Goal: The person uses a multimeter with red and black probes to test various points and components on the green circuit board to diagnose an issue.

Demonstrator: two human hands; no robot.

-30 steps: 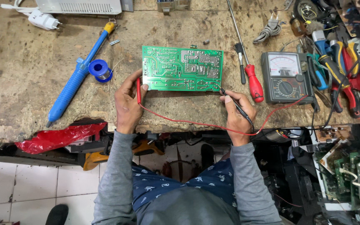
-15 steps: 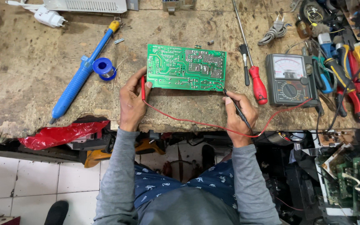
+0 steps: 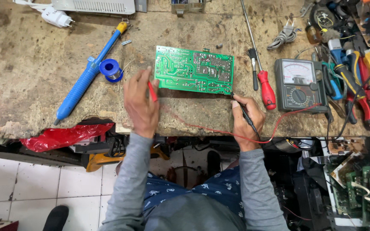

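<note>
Worn, stained worktop (image 3: pixel 31 55), green circuit board (image 3: pixel 194 69) lying flat mid-surface, blue soldering iron (image 3: pixel 86 79) and solder spool (image 3: pixel 110 69) left, red screwdriver (image 3: pixel 265 87), meter (image 3: pixel 298 84), pliers (image 3: pixel 358 81) piled right.

Even, bright diffuse light from above, soft short shadows on the worn wooden workbench (image 3: pixel 31 64). Sharp focus throughout, no glare; dim under the bench, mild wide-angle stretch at edges.

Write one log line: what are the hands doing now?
left hand: holds red probe | right hand: black probe at green circuit board corner | meter beside
</note>
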